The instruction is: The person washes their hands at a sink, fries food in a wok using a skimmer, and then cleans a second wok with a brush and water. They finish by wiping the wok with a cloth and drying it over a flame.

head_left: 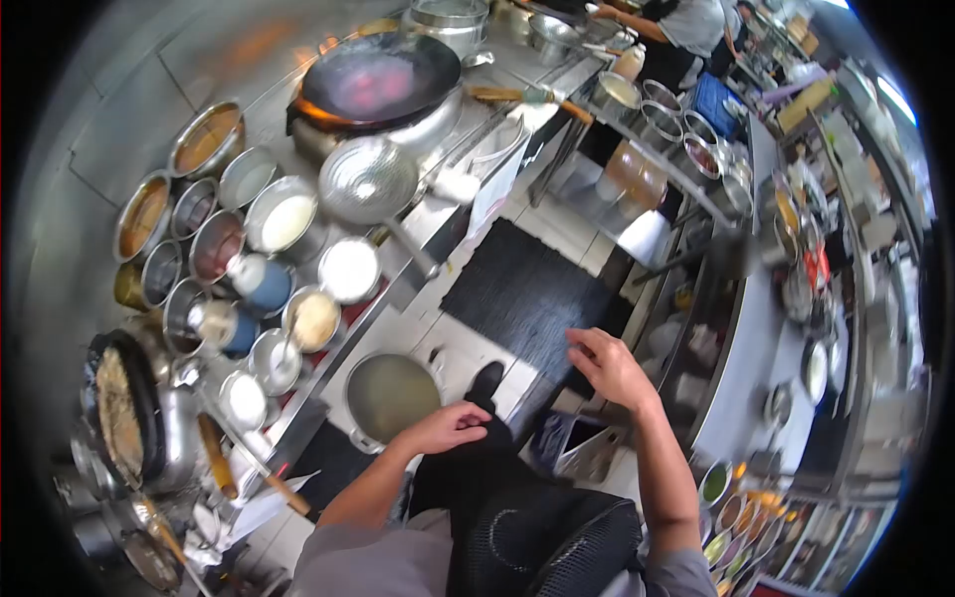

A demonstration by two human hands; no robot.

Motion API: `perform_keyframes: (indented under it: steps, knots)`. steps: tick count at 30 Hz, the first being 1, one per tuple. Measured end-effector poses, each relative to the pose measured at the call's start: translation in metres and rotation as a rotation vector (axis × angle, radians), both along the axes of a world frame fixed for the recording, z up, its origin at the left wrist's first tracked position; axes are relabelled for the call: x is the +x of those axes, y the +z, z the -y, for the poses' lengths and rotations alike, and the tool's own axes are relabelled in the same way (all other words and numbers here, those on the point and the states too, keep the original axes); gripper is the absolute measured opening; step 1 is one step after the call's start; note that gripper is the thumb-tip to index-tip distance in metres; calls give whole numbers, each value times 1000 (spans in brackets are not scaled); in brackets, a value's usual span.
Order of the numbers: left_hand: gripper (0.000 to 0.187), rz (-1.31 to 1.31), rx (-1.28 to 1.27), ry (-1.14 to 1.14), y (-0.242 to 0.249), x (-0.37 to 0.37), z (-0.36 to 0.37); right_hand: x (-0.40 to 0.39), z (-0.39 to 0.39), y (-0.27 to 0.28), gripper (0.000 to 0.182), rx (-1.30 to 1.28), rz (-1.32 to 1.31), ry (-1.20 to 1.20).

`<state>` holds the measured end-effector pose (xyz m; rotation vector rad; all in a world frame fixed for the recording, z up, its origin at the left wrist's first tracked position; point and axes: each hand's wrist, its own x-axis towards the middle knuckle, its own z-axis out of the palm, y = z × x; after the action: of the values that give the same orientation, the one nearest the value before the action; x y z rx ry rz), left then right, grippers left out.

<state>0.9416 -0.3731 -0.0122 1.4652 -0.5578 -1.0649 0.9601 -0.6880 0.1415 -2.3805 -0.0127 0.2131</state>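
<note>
My left hand (443,428) is held low in front of my body, beside a large pot of cloudy liquid (393,395) on the floor. Its fingers are loosely bent and apart from the thumb, with nothing in them. Out to the right, my right hand (609,370) hangs over the dark floor mat (532,289), fingers slightly curled and empty. Neither hand touches an object.
A wok (381,82) sits over flame at the back left, with a perforated ladle (368,181) nearby. Bowls and containers crowd the left counter around a white-filled bowl (349,270). A steel counter (741,368) runs along the right. Another person (686,30) stands at the back.
</note>
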Motion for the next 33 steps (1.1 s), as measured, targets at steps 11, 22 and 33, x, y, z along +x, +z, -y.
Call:
perform_keyframes:
  steps: [11,22,33]
  knots:
    - [29,418,124,547,120,256,120,297,156,-85,50,-180,263,19]
    - [33,420,277,649,100,368,235,648,230,-162,71,-488,179,23]
    - [29,58,391,1543,110,499,266,837,227,-77,51,218,72,242]
